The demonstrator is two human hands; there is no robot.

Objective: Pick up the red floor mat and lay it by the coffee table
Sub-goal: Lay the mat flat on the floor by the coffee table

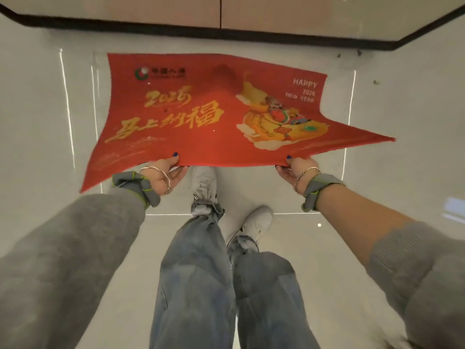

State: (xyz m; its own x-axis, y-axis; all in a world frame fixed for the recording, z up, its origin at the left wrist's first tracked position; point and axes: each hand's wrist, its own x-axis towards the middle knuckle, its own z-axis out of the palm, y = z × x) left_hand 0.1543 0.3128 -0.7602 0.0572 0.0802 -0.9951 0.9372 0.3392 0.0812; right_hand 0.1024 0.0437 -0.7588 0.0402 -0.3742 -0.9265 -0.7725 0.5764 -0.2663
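Note:
The red floor mat [206, 114], printed with gold characters, "HAPPY 2026 NEW YEAR" and a cartoon figure, hangs in front of me above the pale floor. My left hand [164, 172] pinches its near edge left of centre, thumb on top. My right hand [298, 170] pinches the same edge further right. The near corners droop to either side of my hands, and the far edge lies toward the wall. No coffee table is in view.
The glossy white tile floor [377, 185] has thin light lines. A black baseboard [176, 27] runs under a pinkish-brown wall ahead. My legs in blue jeans and white sneakers [256, 222] stand just behind the mat.

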